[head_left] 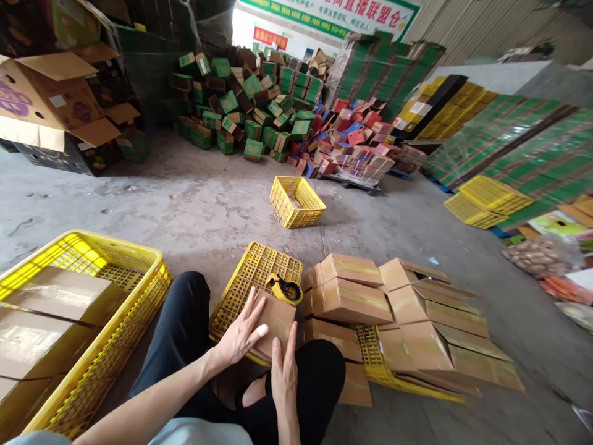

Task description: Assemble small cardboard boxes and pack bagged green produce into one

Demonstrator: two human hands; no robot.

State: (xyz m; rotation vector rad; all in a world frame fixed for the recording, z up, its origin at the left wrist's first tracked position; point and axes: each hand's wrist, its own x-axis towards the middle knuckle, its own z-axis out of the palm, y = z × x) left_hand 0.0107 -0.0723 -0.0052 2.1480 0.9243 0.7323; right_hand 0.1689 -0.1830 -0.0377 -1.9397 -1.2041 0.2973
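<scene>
Between my two hands, above my lap, is a small brown cardboard box (pixel 277 321). My left hand (pixel 241 334) lies against its left side and top, fingers stretched over the cardboard. At the near right edge my right hand (pixel 284 371) presses on the box, with the thumb on top and the fingers along the side. A yellow tape dispenser (pixel 278 285) with a dark roll rests just beyond the box. Under it sits an upturned yellow plastic crate (pixel 250 272). The underside of the box is hidden.
Flattened cardboard boxes (pixel 347 296) lie in stacks to the right, partly on a yellow crate. At left a large yellow crate (pixel 160 266) holds taped boxes. Another yellow crate (pixel 301 216) stands ahead on the floor. Green boxes (pixel 227 102) are heaped farther back.
</scene>
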